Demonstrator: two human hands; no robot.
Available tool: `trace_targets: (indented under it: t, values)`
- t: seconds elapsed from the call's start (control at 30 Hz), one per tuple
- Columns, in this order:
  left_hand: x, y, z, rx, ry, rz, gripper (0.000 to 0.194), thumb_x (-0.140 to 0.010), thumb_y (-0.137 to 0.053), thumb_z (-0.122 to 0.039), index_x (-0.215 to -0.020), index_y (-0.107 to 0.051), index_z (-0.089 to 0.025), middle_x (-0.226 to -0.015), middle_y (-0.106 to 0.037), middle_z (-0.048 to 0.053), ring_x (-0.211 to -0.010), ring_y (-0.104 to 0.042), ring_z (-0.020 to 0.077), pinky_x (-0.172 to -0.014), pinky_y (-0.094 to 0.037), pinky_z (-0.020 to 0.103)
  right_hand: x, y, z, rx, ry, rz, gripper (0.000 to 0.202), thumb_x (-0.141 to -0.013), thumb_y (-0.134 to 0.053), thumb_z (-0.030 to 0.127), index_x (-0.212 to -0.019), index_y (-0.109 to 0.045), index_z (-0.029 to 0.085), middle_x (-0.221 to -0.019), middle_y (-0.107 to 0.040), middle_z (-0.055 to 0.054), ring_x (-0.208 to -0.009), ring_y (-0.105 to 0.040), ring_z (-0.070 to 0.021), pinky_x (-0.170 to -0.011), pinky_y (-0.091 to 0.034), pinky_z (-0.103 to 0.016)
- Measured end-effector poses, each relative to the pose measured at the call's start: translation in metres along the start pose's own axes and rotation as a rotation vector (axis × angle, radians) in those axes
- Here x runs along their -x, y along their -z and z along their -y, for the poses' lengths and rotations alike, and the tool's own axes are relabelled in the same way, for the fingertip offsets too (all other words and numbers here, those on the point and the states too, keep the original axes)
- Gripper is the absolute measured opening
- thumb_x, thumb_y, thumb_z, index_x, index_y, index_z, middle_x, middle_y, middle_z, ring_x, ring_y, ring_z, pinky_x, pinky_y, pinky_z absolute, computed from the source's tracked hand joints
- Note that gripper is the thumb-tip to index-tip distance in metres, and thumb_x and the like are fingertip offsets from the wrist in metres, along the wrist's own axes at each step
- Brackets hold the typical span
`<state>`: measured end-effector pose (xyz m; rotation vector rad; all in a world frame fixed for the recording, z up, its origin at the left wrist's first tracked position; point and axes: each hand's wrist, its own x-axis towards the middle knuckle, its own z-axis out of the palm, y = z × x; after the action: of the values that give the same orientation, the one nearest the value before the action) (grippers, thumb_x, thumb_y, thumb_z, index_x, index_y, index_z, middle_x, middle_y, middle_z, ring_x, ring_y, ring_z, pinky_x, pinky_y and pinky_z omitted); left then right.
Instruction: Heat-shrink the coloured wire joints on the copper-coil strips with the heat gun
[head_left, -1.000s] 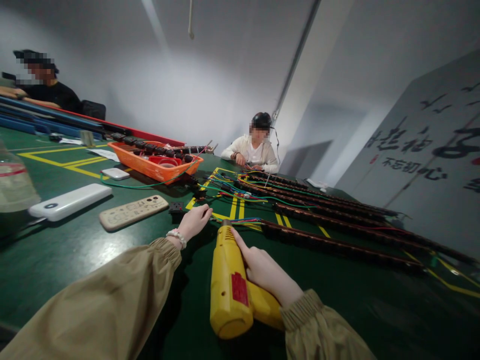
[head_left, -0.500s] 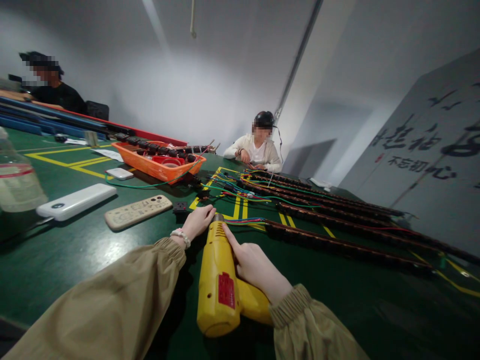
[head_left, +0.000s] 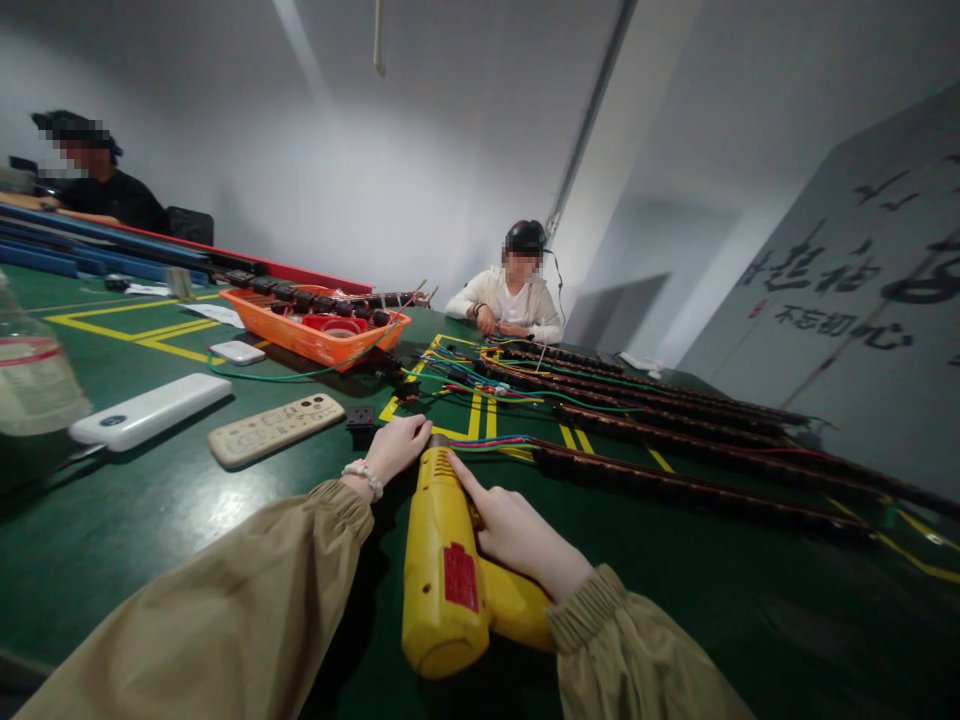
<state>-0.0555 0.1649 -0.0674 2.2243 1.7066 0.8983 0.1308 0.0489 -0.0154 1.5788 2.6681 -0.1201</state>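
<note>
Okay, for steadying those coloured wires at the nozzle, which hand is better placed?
Left, I'd say. The left hand has its fingers right by the nozzle and wires, while the right hand is occupied gripping the yellow heat gun.

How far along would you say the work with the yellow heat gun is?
Seemingly done: the nearest wires run from a dark strip. In hand: the right hand holds the yellow heat gun, nozzle beside the left hand. Perhaps left: the wires farther back, though too small to judge.
</note>
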Motion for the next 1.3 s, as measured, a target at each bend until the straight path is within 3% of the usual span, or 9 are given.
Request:
trace_targets:
  t: [0.27,0.93,1.3]
  values:
    - [0.002,0.002,-0.001,0.01,-0.003,0.009,0.037,-0.089,-0.03,-0.044,-0.072,-0.053,-0.021,-0.074,-0.061,0.003,-0.069,-0.056,0.0156,-0.054,-0.024,0.024,0.009,-0.004,-0.019,-0.047,-0.034,0.011,0.087,-0.078,-0.046,0.018,-0.146,0.007,0.025,-0.084,-0.062,-0.006,-0.079,-0.062,-0.0227,-0.064,-0.034,-0.025]
    - [0.002,0.004,-0.003,-0.037,0.015,0.067,0.027,-0.084,-0.035,-0.037,-0.084,-0.057,-0.021,-0.083,-0.064,0.003,-0.078,-0.058,0.0174,-0.057,-0.029,0.025,0.057,-0.006,-0.088,-0.114,-0.316,-0.043,0.084,-0.081,-0.043,0.014,-0.146,0.009,0.026,-0.088,-0.064,-0.007,-0.081,-0.065,-0.0227,-0.068,-0.04,-0.026]
    - [0.002,0.001,-0.001,-0.104,-0.022,0.079,0.025,-0.084,-0.035,-0.037,-0.079,-0.054,-0.021,-0.081,-0.064,0.003,-0.078,-0.058,0.0173,-0.056,-0.026,0.024,0.068,-0.006,-0.091,-0.183,-0.346,-0.077,0.084,-0.08,-0.05,0.02,-0.146,0.001,0.032,-0.095,-0.064,-0.006,-0.088,-0.064,-0.0251,-0.075,-0.042,-0.03]
